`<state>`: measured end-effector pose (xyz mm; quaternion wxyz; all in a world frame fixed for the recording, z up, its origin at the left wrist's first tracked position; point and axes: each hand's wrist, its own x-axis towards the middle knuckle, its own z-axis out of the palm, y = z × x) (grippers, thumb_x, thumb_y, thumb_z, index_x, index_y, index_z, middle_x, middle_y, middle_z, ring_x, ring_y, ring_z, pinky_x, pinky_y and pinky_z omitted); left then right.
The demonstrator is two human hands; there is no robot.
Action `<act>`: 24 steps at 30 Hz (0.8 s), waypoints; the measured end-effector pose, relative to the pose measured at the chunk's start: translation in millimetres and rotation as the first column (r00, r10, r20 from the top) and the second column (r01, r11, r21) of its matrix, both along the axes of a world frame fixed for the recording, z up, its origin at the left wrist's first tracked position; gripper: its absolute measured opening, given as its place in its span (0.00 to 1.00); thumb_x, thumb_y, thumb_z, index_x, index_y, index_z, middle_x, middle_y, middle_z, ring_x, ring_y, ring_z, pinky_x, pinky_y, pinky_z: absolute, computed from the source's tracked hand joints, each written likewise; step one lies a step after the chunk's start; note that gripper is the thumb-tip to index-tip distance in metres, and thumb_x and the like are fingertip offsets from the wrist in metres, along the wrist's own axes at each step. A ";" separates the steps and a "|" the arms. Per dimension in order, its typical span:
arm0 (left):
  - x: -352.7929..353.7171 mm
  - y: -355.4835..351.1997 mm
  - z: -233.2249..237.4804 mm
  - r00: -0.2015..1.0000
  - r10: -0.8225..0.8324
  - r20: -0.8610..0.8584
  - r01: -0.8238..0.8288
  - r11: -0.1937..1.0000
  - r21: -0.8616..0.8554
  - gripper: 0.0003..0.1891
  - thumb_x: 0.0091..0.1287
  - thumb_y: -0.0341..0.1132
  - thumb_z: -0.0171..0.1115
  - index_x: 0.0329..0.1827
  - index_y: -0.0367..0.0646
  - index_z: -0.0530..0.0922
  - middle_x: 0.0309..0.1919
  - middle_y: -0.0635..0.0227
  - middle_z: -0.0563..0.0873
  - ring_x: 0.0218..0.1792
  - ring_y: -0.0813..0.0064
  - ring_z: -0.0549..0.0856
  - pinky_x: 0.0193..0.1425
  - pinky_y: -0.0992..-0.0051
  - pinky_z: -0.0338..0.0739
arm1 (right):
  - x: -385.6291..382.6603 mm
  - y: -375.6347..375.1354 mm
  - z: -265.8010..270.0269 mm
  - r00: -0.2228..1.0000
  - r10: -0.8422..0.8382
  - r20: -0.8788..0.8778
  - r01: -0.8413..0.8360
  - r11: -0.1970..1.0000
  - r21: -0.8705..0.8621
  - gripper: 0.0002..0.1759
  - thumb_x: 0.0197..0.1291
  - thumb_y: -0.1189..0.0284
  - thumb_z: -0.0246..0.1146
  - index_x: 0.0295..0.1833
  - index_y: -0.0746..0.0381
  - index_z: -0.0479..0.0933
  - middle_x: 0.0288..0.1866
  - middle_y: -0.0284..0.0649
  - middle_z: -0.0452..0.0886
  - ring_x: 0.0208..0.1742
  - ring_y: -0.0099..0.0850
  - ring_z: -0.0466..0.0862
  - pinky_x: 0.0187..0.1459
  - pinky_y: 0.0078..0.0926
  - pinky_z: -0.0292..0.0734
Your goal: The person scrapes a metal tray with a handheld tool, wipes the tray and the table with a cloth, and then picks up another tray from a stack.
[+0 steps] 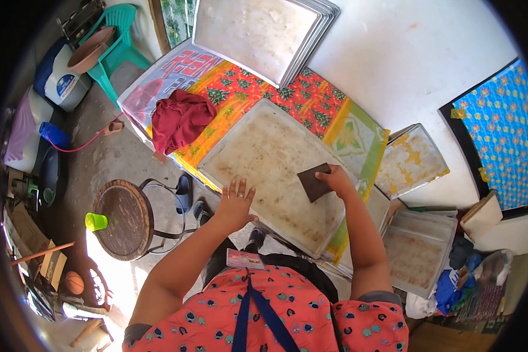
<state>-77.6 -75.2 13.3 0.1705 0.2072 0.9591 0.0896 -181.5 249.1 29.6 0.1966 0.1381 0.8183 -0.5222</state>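
Note:
A large metal baking tray (264, 146) with brown stains lies on the cloth-covered table in front of me. My right hand (336, 179) grips a dark square scraper (314, 183) at its corner, over the right part of the tray. Fingers spread, my left hand (236, 205) is at the tray's near left edge and holds nothing. A crumpled dark red cloth (182, 119) lies on the table to the left of the tray.
Several stacked trays (258, 35) stand at the table's back. More trays (416, 249) lean at the right, near plastic bags (452, 287). On the left are a round wooden stool (123, 217), a green cup (96, 222) and a green chair (118, 47).

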 end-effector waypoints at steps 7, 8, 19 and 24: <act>0.9 0.1 0.1 1.000 -0.005 -0.007 0.005 1.000 -0.012 0.47 0.57 0.60 0.64 0.75 0.46 0.57 0.75 0.44 0.51 0.74 0.39 0.52 0.74 0.45 0.51 | 3.2 -6.5 4.8 0.999 0.052 -0.004 -0.052 0.997 0.053 0.11 0.55 0.73 0.68 0.43 0.65 0.82 0.32 0.36 0.84 0.29 0.27 0.82 0.31 0.28 0.77; 1.6 0.5 0.6 1.000 -0.006 -0.005 0.006 1.000 -0.011 0.47 0.57 0.60 0.65 0.75 0.45 0.57 0.75 0.44 0.51 0.74 0.39 0.52 0.74 0.45 0.51 | 4.6 -8.2 8.9 0.998 0.055 -0.008 -0.054 0.995 0.086 0.11 0.55 0.73 0.68 0.43 0.65 0.82 0.32 0.36 0.84 0.29 0.27 0.82 0.31 0.28 0.77; 1.4 -0.3 0.2 1.000 -0.004 -0.012 0.004 1.000 -0.002 0.47 0.57 0.59 0.65 0.75 0.45 0.58 0.75 0.44 0.52 0.74 0.39 0.53 0.74 0.45 0.51 | 2.1 -0.5 -3.8 0.995 0.095 -0.023 -0.093 0.993 0.072 0.10 0.54 0.73 0.68 0.42 0.65 0.82 0.32 0.36 0.84 0.28 0.27 0.82 0.30 0.28 0.77; 0.4 -0.5 1.4 1.000 -0.002 -0.003 0.002 1.000 -0.003 0.47 0.57 0.59 0.65 0.75 0.45 0.57 0.75 0.43 0.51 0.74 0.39 0.52 0.74 0.45 0.51 | 0.8 -6.7 9.2 0.999 0.035 0.019 -0.035 0.999 -0.004 0.11 0.55 0.73 0.68 0.43 0.65 0.82 0.32 0.36 0.84 0.30 0.27 0.83 0.32 0.28 0.78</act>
